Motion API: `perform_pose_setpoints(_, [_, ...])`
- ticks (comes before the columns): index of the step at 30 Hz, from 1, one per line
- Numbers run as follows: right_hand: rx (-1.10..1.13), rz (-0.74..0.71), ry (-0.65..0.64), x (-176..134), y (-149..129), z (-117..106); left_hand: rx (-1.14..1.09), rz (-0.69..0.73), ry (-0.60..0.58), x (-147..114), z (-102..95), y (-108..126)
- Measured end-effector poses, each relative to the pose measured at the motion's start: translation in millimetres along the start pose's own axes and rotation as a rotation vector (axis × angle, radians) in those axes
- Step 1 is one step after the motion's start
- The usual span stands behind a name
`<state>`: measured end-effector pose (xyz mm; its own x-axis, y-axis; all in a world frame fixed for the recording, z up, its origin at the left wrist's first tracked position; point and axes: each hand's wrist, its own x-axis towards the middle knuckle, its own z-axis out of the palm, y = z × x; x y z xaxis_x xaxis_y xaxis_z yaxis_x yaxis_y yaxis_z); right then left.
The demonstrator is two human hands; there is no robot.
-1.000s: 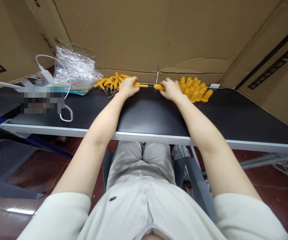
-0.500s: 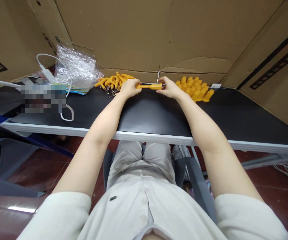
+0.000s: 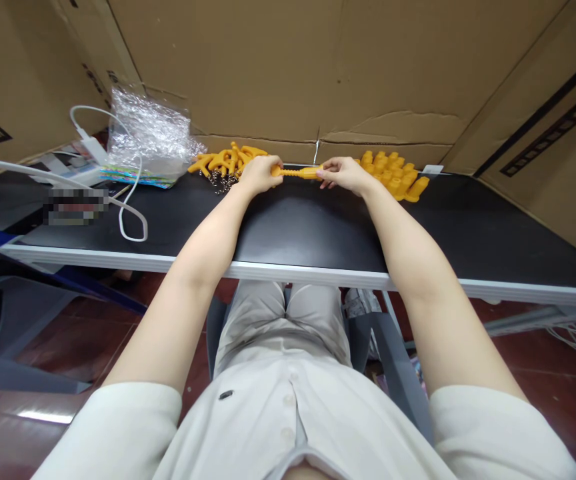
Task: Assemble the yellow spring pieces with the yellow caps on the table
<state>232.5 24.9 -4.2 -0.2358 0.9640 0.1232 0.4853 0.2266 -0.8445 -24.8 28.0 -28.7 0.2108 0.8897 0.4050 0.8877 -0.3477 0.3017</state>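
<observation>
My left hand [image 3: 263, 175], fingers closed, grips the left end of a yellow plastic threaded rod [image 3: 291, 173] above the back of the black table. The rod lies level, and its ribbed part shows between my hands. A smooth, thicker yellow sleeve [image 3: 311, 173] sits on its right end. Thumb and fingers of my right hand [image 3: 343, 175] pinch that sleeve, hiding its tip. Beside my left hand lies a heap of yellow branched handles [image 3: 228, 160] with small metal coils [image 3: 223, 181]. Just past my right hand stand several yellow flanged tubes [image 3: 393, 175].
Cardboard panels [image 3: 278, 73] wall the table [image 3: 308, 230] at the back and sides. At left lie a clear plastic bag [image 3: 148, 127], colourful flat sheets [image 3: 133, 177] and a white cable [image 3: 133, 237]. A metal strip [image 3: 308, 271] runs along the front edge.
My right hand has shifted its fingers left over the sleeve and now covers more of its end. My left hand keeps its hold almost unmoved.
</observation>
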Motion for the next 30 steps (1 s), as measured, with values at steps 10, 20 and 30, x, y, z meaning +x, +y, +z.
perform_pose_setpoints(10, [0.057,0.088,-0.018,1,-3,6,0.006,0.010,0.021,-2,-3.1,4])
perform_pose_setpoints(20, [0.154,0.206,-0.129,-4,-9,0,0.007,-0.008,0.015,-2,-3.7,7])
perform_pose_setpoints(30, [0.168,0.166,-0.103,1,-6,-2,-0.004,0.017,0.050,-4,-8.1,16])
